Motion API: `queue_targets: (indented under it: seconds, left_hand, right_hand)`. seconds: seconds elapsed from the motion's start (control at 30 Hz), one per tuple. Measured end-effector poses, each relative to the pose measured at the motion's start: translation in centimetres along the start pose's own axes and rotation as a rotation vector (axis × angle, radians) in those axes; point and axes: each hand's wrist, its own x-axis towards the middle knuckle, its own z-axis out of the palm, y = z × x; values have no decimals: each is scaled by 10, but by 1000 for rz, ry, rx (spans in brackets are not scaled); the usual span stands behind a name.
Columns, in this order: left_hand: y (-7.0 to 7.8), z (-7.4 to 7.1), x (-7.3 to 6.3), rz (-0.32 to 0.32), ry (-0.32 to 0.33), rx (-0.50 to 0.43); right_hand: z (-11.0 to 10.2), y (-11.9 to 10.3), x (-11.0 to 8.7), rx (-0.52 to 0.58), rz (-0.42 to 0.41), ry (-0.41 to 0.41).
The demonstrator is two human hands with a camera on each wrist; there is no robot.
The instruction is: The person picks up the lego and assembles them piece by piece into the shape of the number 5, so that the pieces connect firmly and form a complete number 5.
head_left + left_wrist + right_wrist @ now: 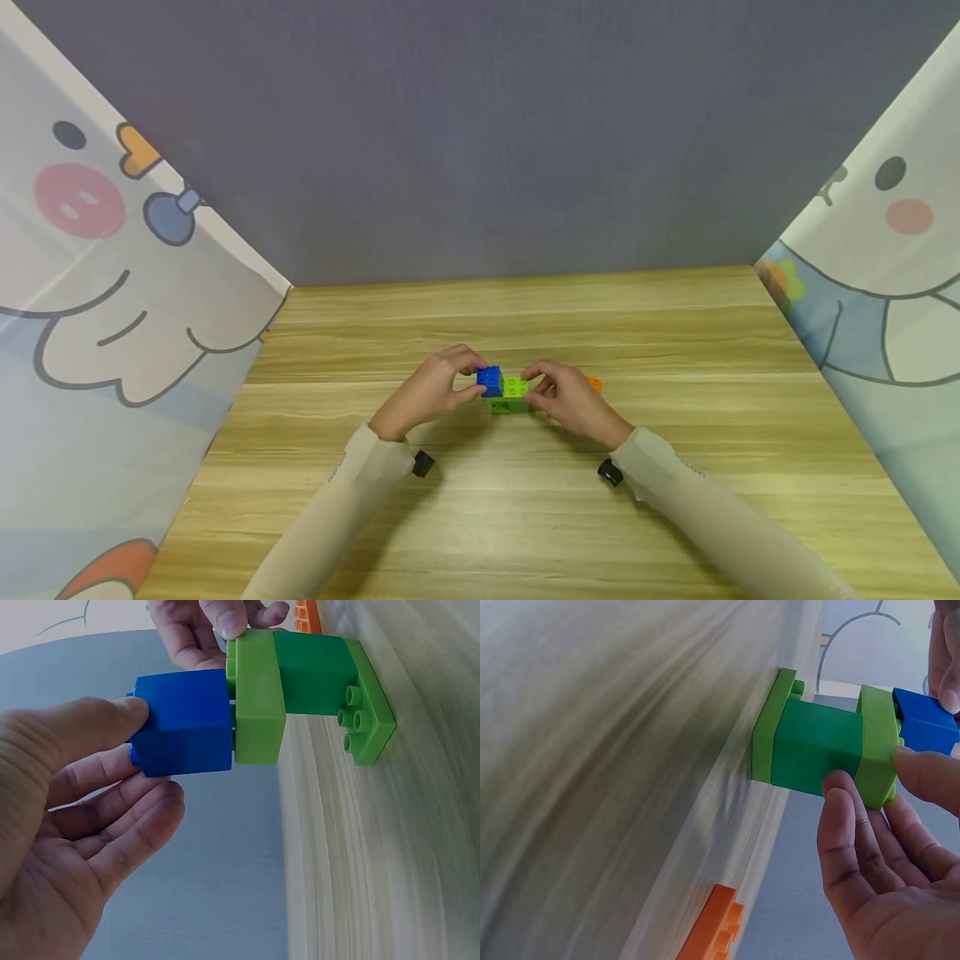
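Observation:
A blue brick (187,720) is pinched between the thumb and fingers of my left hand (435,387). It sits over the left end of a light green brick (259,701), and a thin gap with studs shows between the two. Beneath that is a dark green brick (814,742), standing on a flat light green plate (375,697) on the table. My right hand (566,400) holds the light green brick at its right end, thumb at the top edge, with fingertips against the dark green brick's side.
An orange brick (709,926) lies on the wooden table (510,517), just behind my right hand. A grey panel (480,150) rises along the table's far edge. Cartoon-printed cloths (67,275) hang at both sides. Small black devices (423,463) hang at both wrists.

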Motion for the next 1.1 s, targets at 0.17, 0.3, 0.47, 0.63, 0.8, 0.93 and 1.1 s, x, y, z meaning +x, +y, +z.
queue_targets:
  seconds: [0.17,0.3,0.47,0.63,0.8,0.93,1.1]
  left_hand:
    - [1,0,1,17,6,14]
    - [3,0,2,17,2,15]
    - [5,0,3,4,-8,28]
    - [8,-1,4,-13,-28,52]
    - [10,-1,5,-13,-25,59]
    - [10,1,5,0,-8,75]
    - [11,1,7,22,-11,90]
  right_hand:
    - [-1,0,1,8,-2,-7]
    - [-2,-1,0,9,-3,-10]
    - [-3,-1,0,-1,-11,-12]
    - [-3,-1,1,-13,-25,-15]
    - [-3,-1,1,-9,-19,-14]
    - [-2,-2,1,-6,-11,-8]
    - [-2,-2,1,3,0,-6]
